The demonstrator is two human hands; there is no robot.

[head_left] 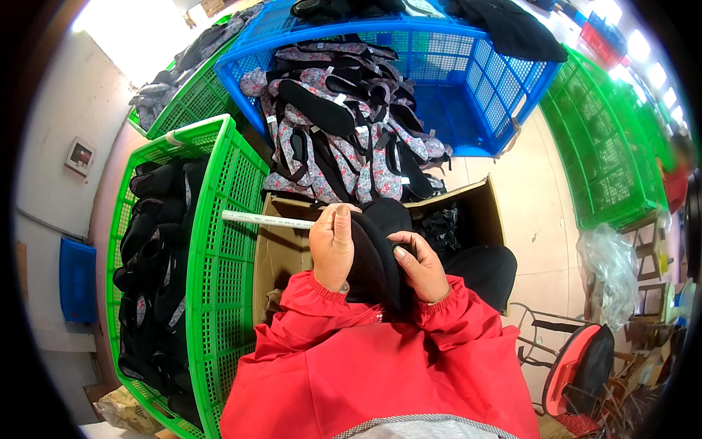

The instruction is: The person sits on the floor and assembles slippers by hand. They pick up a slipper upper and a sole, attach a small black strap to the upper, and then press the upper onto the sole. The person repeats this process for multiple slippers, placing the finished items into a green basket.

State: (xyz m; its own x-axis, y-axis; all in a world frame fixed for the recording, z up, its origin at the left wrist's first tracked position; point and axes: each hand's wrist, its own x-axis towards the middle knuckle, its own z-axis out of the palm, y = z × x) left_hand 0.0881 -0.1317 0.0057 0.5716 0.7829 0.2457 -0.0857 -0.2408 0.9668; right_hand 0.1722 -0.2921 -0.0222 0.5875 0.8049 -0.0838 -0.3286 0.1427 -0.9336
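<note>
My left hand (333,245) is closed, with its thumb up, at the end of a white plastic pipe (263,219) that sticks out to the left. Against its palm side rests a black, soft fabric piece (375,256), shaped like a slipper. My right hand (420,267) pinches the right edge of this piece between thumb and fingers. The fingers of the left hand are partly hidden, as is the pipe's inner end. Just beyond my hands, floral slippers with black soles (316,108) lie heaped, spilling out of a blue crate (468,95).
A green crate (227,271) full of black slippers stands at my left. Under my hands is an open cardboard box (486,208) with black material inside. Another green crate (599,139), a clear plastic bag (607,271) and a red-and-black stool (578,369) are on the right.
</note>
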